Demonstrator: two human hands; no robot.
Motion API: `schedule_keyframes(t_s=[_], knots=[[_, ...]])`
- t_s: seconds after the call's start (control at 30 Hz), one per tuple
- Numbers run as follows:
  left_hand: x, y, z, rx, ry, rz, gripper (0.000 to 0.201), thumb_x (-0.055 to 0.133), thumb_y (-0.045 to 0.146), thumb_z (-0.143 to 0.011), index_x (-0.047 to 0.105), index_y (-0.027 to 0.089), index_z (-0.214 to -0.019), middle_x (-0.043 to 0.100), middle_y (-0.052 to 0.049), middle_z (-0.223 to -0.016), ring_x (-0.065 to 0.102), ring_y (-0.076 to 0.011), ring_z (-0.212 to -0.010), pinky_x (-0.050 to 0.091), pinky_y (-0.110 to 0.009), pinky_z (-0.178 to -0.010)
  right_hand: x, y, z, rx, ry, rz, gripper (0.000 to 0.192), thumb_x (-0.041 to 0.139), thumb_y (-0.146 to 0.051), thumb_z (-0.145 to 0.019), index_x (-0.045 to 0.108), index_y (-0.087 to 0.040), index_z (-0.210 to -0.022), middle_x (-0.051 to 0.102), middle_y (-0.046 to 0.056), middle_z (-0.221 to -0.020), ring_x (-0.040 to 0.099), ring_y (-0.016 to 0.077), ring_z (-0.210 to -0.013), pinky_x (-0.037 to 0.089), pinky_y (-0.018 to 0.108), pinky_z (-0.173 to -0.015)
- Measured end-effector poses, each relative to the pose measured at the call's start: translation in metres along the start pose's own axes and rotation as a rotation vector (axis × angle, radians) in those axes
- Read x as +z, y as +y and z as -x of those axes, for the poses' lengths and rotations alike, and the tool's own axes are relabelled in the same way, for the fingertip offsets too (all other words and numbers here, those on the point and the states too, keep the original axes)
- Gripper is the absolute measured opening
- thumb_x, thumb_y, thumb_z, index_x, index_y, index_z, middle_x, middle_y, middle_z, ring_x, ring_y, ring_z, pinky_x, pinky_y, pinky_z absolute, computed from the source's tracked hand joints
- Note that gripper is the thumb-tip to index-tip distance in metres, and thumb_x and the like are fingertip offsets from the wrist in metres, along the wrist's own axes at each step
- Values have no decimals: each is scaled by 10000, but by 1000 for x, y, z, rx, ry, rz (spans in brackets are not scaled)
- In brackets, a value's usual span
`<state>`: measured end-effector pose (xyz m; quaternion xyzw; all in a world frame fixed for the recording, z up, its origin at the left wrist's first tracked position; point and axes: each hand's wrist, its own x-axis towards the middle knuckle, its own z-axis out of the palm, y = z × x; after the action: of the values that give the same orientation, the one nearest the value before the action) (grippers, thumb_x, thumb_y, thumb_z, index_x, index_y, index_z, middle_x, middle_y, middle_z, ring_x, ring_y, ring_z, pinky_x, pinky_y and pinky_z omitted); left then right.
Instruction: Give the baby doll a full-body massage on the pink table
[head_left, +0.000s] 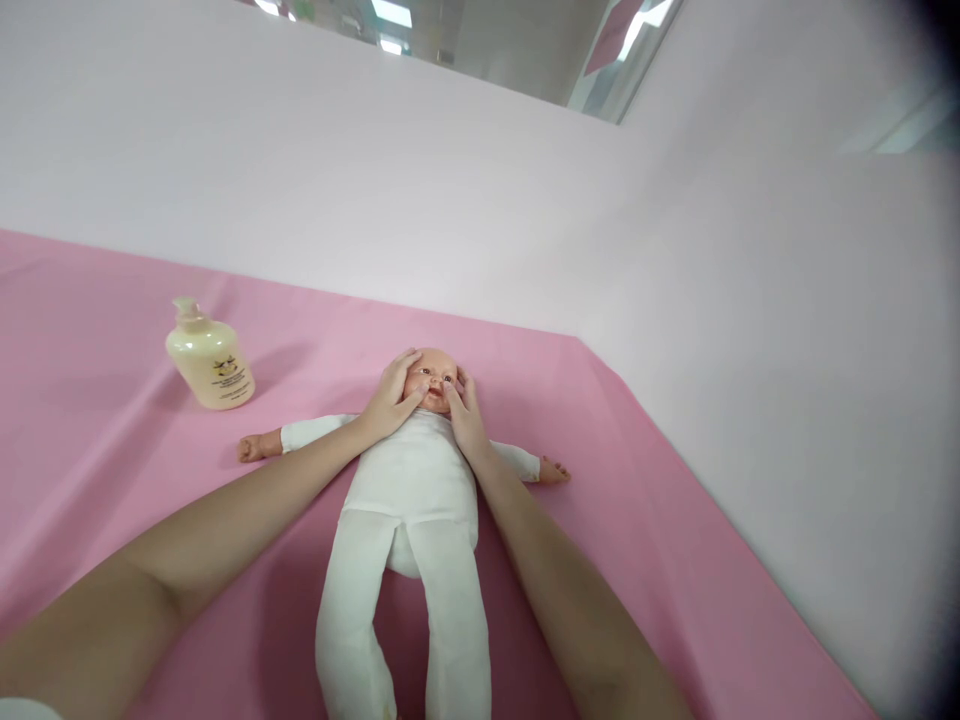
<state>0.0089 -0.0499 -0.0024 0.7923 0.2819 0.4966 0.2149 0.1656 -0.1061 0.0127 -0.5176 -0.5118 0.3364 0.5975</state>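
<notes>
A baby doll in white clothing lies on its back, arms stretched out to the sides and legs toward me. My left hand cups the left side of its head, the thumb lying on the cheek beside the mouth. On the opposite side, my right hand wraps around the head with its thumb against the other cheek. The doll's eyes, nose and mouth show between my thumbs. Some of my fingertips are hidden behind its head.
A pale yellow pump bottle stands on the pink cloth to the left of the doll. White walls rise behind and to the right of the covered surface. A window is set into the back wall.
</notes>
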Motion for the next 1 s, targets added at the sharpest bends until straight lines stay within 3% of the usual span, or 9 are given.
schedule_keyframes(t_s=[0.8, 1.0], knots=[[0, -1, 0, -3, -3, 6, 552, 462, 467, -964, 338, 215, -1440, 379, -159, -1516, 334, -269, -1440, 274, -534, -1191, -2, -2, -1, 32, -29, 5, 706, 590, -533, -815, 386, -225, -1416, 526, 98, -1426, 441, 234, -1380, 373, 399, -1155], [0, 0, 0, 2, 0, 9, 558, 435, 495, -973, 346, 207, -1442, 382, -162, -1518, 336, -266, -1440, 278, -524, -1193, -3, 5, -2, -1, -17, 24, 653, 541, -556, -853, 409, -235, -1406, 451, 81, -1487, 415, 226, -1391, 346, 398, -1170]])
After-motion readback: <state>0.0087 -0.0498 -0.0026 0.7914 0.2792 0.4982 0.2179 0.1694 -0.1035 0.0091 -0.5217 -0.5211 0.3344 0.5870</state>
